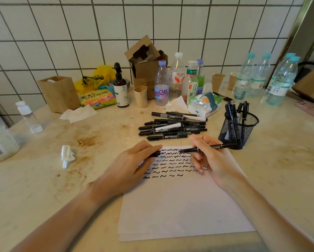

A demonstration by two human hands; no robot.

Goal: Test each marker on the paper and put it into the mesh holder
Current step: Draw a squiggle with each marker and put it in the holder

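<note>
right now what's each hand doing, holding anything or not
Left hand: fingers pinch a small black marker cap.
Right hand: grips a slim black marker, tip pointing left over the white paper sheet.

A black marker [207,147] lies tilted, tip at the scribbled white paper [179,200]. More markers [172,125] lie piled beyond; a black mesh holder [239,129] stands right, holding several.

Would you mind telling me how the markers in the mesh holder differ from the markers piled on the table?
The markers in the mesh holder stand roughly upright, leaning on the rim; the pile of markers lies flat on the table. The holder contains its markers; the pile is loose beside the paper. The pile includes white-barrelled markers; those in the holder look all black. Both groups are mostly black and capped.
</note>
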